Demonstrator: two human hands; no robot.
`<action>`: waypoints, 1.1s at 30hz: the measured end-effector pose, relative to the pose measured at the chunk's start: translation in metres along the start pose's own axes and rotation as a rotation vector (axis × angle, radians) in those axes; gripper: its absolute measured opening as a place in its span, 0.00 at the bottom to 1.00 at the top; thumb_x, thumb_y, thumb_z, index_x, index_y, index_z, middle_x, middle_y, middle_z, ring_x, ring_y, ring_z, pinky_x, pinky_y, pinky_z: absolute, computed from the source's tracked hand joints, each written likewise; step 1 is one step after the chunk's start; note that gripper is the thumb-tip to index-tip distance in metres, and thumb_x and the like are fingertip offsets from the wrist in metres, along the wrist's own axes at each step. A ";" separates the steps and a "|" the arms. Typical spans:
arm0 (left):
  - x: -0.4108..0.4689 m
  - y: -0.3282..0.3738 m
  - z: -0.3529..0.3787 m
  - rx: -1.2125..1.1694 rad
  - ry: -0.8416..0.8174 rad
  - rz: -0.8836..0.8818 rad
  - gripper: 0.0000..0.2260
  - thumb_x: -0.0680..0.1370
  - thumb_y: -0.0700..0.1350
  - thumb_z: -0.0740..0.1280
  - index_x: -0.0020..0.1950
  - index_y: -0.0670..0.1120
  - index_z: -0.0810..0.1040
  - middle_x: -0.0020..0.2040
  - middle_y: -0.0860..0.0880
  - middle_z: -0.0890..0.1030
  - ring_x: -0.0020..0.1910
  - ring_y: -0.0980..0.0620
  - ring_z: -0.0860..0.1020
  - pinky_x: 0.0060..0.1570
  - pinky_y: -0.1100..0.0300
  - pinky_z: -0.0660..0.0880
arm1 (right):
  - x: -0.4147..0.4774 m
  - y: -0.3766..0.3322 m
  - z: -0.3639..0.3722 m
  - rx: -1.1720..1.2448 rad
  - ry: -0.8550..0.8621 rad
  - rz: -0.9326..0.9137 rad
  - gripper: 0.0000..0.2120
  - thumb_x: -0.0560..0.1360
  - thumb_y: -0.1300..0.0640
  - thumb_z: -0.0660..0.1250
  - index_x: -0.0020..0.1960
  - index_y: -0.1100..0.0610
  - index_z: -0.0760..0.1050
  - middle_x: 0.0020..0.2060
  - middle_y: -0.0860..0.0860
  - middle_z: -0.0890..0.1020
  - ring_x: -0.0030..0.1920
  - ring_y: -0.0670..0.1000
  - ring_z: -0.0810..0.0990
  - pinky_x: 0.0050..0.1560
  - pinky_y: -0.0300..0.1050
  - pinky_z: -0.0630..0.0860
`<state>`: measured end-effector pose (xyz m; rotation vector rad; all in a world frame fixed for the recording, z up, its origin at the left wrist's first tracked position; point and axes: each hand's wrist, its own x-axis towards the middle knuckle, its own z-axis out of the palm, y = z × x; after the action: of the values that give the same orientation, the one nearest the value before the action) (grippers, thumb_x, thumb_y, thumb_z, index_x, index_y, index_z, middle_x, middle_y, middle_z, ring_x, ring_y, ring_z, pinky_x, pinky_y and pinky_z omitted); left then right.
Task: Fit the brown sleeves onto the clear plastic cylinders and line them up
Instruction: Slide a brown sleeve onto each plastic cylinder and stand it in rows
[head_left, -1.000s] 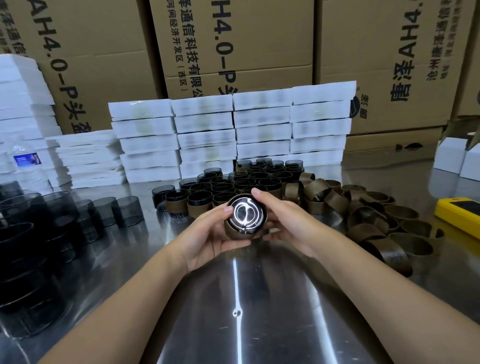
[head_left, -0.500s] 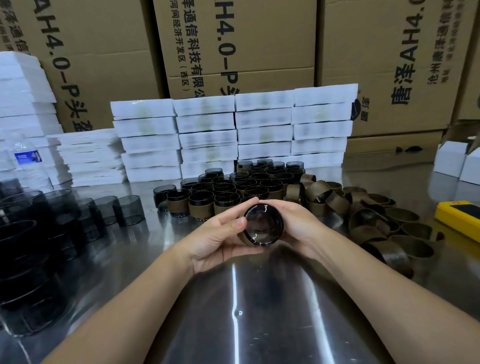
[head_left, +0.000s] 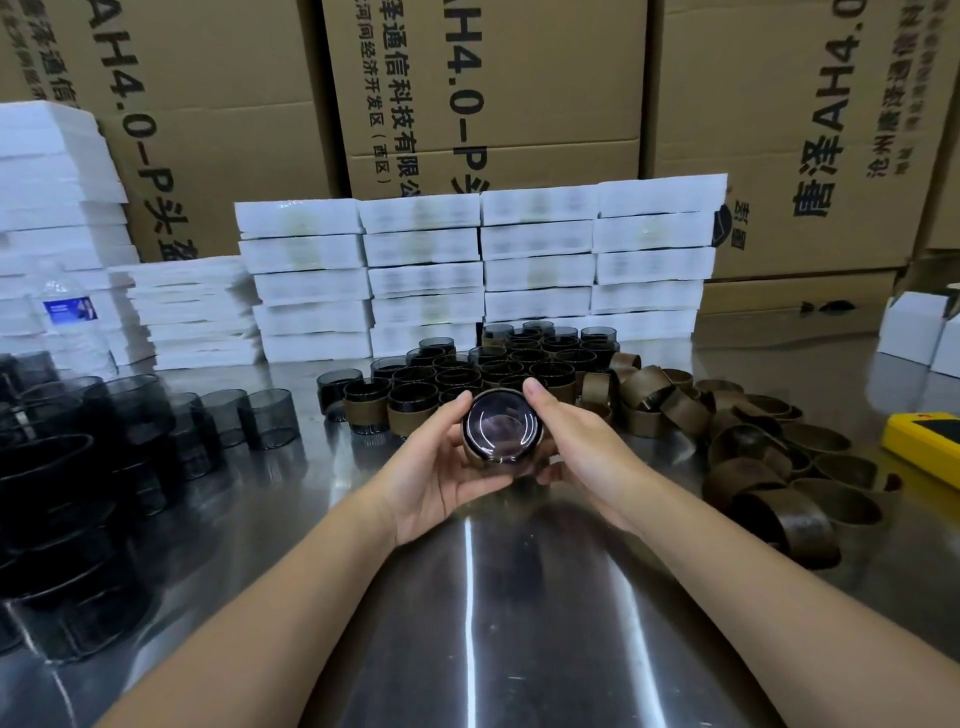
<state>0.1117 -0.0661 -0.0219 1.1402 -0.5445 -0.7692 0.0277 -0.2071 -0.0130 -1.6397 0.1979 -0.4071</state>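
Both hands hold one clear plastic cylinder above the steel table, its round end tipped toward the camera and a brown sleeve wrapped around it; the left hand cups it from the left, the right hand from the right, fingers curled on it. Just behind stand rows of sleeved cylinders, with loose brown sleeves heaped to the right and bare cylinders to the left.

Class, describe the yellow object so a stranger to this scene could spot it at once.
On the steel table, find the heap of loose brown sleeves on the right. Just beyond it, at the picture's right edge, lies the yellow object: flat and boxy, unlike the brown rings beside it.
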 end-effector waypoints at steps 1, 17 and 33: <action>0.000 0.000 0.001 0.023 0.034 -0.014 0.24 0.68 0.61 0.68 0.51 0.44 0.85 0.51 0.41 0.84 0.47 0.46 0.84 0.36 0.60 0.81 | -0.001 0.001 0.001 -0.029 0.006 -0.006 0.26 0.71 0.32 0.61 0.48 0.54 0.81 0.33 0.50 0.81 0.31 0.46 0.77 0.34 0.40 0.72; 0.002 -0.007 0.016 0.197 0.164 0.098 0.23 0.80 0.62 0.55 0.43 0.55 0.86 0.46 0.47 0.86 0.46 0.50 0.85 0.32 0.61 0.80 | -0.005 -0.001 0.006 -0.057 0.031 0.019 0.19 0.76 0.35 0.56 0.44 0.46 0.78 0.29 0.39 0.79 0.26 0.39 0.73 0.25 0.32 0.68; 0.005 -0.007 0.007 0.267 0.207 0.170 0.19 0.78 0.59 0.61 0.44 0.49 0.86 0.44 0.44 0.86 0.41 0.51 0.85 0.33 0.58 0.79 | -0.001 0.002 0.004 -0.032 -0.019 -0.051 0.15 0.77 0.40 0.59 0.47 0.49 0.79 0.28 0.44 0.78 0.26 0.45 0.72 0.26 0.37 0.69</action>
<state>0.1077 -0.0759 -0.0257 1.3823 -0.5725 -0.4338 0.0283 -0.2030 -0.0160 -1.6822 0.1493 -0.4295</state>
